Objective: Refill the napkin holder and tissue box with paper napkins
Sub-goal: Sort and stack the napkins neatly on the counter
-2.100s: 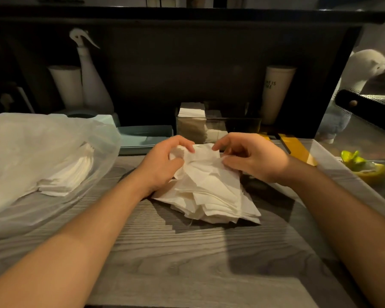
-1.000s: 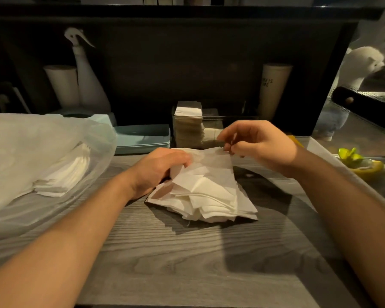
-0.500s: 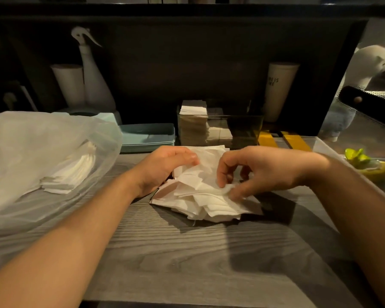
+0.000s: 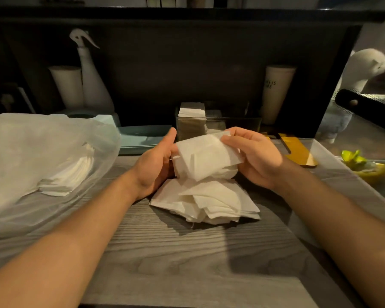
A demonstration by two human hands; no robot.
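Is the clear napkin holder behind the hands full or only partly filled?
Partly filled: the clear napkin holder has napkin stacks only at its left end; its right part looks dark and empty.

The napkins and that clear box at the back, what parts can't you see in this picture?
- Head view: the holder's lower front is hidden behind the held napkins and both hands.
- How many napkins the left hand and right hand hold: the layers are too bunched to count.
- The napkins in the bag are blurred by its cloudy plastic.
- The cup's print is too small and dim to read.
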